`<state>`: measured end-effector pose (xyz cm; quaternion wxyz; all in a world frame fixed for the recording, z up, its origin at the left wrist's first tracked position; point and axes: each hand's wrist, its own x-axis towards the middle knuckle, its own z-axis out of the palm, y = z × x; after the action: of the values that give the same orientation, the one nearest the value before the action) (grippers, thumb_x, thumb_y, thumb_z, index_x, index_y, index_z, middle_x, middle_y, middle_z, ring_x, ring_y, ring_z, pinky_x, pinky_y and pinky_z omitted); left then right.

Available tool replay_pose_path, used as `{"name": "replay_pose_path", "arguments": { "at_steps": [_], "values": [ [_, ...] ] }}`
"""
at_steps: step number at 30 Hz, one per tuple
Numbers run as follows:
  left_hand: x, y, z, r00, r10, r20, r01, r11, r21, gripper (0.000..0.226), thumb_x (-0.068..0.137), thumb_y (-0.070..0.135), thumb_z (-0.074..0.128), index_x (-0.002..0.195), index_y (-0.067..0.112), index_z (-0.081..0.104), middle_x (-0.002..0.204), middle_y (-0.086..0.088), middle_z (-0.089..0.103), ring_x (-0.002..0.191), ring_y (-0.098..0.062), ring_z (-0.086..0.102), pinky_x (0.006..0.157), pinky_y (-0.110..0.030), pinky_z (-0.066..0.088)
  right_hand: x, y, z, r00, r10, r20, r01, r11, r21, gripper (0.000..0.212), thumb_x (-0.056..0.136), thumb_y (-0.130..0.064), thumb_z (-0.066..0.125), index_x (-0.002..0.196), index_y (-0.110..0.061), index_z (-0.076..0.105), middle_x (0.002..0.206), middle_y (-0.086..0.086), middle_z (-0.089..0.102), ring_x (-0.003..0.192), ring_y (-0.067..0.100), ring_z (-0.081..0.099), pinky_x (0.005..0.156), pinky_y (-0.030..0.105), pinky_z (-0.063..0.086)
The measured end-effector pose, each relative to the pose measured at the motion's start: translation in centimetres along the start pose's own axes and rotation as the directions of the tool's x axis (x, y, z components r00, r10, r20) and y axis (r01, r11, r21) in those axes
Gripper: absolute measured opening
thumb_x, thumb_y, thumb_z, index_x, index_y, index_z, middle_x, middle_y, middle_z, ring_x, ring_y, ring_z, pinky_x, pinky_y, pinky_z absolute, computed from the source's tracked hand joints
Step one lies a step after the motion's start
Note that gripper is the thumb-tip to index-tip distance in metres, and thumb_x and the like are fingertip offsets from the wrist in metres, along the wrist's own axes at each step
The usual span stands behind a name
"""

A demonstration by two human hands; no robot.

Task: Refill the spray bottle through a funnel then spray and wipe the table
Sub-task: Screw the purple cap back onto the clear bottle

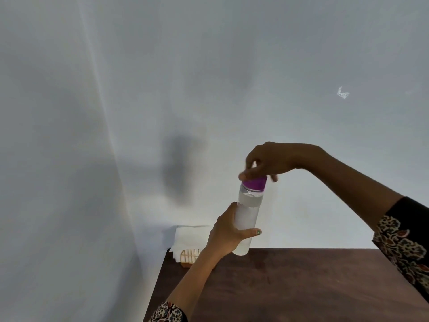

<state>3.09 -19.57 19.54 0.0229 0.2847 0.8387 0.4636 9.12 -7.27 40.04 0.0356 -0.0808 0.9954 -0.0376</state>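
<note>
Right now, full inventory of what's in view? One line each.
bottle: 1, frosted clear, held upright above the table's far edge
cap: 1, purple, on top of the bottle
table: 1, dark brown wood, lower right
napkins: 1 stack, white, in the holder at the table's far left corner
holder: 1, light wood, slatted, far left corner
wall: white, behind the table
left hand: 1, grips the bottle's body
right hand: 1, fingers on the cap from above
sleeves: 2, dark floral
</note>
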Motion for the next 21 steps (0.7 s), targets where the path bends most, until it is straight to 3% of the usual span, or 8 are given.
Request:
{"name": "replay_pose_path", "arguments": {
  "at_steps": [2,4,7,10,13,16,18,21],
  "values": [
    [-0.1,-0.2,0.3,1.0,-0.001,-0.012,0.001,1.0,-0.008,0.077,0.065,0.056,0.072,0.128,0.03,0.037,0.127,0.007,0.053,0.111,-0.016,0.055,0.097,-0.036,0.048,0.2,-0.6,0.3,0.978,0.157,-0.134,-0.186,0.953,-0.24,0.069,0.089,-0.067,0.029,0.066,-0.011,0.062,0.061,0.002,0.06,0.058,0.017,0.057,0.06,0.027,0.041],
    [-0.2,-0.3,0.4,1.0,-0.009,-0.02,0.008,0.999,-0.038,0.077,0.064,0.056,0.072,0.127,0.03,0.038,0.127,0.006,0.053,0.111,-0.016,0.055,0.096,-0.036,0.048,0.4,-0.4,0.5,0.952,0.14,-0.272,-0.209,0.947,-0.243,0.069,0.091,-0.065,0.026,0.061,-0.012,0.058,0.064,0.001,0.058,0.064,0.018,0.056,0.062,0.029,0.038],
    [-0.3,-0.4,0.5,1.0,-0.016,-0.001,0.016,0.999,-0.052,0.08,0.061,0.058,0.07,0.128,0.03,0.037,0.128,0.005,0.053,0.112,-0.017,0.055,0.097,-0.037,0.049,0.4,0.4,0.2,0.975,-0.105,-0.197,0.118,0.991,0.057,0.022,0.095,-0.032,0.05,0.097,-0.018,0.067,0.1,-0.004,0.063,0.097,0.016,0.061,0.081,0.028,0.046],
    [-0.2,-0.3,0.7,1.0,-0.024,-0.007,0.024,0.999,-0.045,0.081,0.06,0.059,0.069,0.128,0.03,0.037,0.128,0.006,0.052,0.112,-0.017,0.055,0.097,-0.037,0.048,0.2,0.5,0.4,0.968,-0.249,0.026,0.232,0.933,0.275,0.032,0.091,-0.008,0.058,0.119,-0.022,0.063,0.122,-0.008,0.059,0.111,0.009,0.057,0.091,0.022,0.05],
    [-0.2,-0.3,0.8,1.0,-0.011,0.001,0.011,0.999,-0.03,0.076,0.065,0.055,0.073,0.127,0.031,0.037,0.127,0.007,0.053,0.11,-0.015,0.056,0.096,-0.036,0.049,0.3,0.1,0.9,0.997,-0.082,0.0,0.082,0.996,0.038,0.023,0.09,-0.035,0.059,0.106,-0.02,0.066,0.104,0.001,0.067,0.09,0.022,0.066,0.081,0.034,0.054],
    [-0.3,-0.4,1.0,1.0,-0.007,-0.002,0.006,0.999,-0.039,0.071,0.069,0.049,0.075,0.126,0.03,0.037,0.127,0.007,0.053,0.11,-0.015,0.055,0.095,-0.035,0.049,0.4,-0.5,1.3,0.973,0.151,-0.174,-0.193,0.946,-0.261,0.06,0.091,-0.062,0.034,0.071,-0.01,0.058,0.069,0.003,0.06,0.062,0.019,0.056,0.067,0.031,0.042],
    [-0.3,-0.3,0.9,1.0,-0.009,-0.008,0.008,0.999,-0.053,0.071,0.07,0.048,0.076,0.127,0.03,0.037,0.127,0.006,0.053,0.111,-0.016,0.055,0.095,-0.035,0.048,0.4,-0.1,1.4,0.952,0.146,-0.27,-0.214,0.947,-0.241,0.066,0.092,-0.063,0.029,0.073,-0.008,0.06,0.075,0.003,0.061,0.071,0.021,0.057,0.068,0.031,0.038],
    [-0.4,-0.5,0.9,1.0,-0.003,0.009,0.004,0.998,-0.056,0.072,0.069,0.047,0.077,0.127,0.03,0.038,0.127,0.005,0.053,0.111,-0.016,0.055,0.095,-0.035,0.049,-0.1,0.7,1.1,0.984,-0.01,-0.18,0.003,0.999,-0.039,0.034,0.093,-0.046,0.048,0.107,-0.02,0.063,0.108,-0.002,0.057,0.099,0.018,0.055,0.079,0.029,0.042]
  ]
}}
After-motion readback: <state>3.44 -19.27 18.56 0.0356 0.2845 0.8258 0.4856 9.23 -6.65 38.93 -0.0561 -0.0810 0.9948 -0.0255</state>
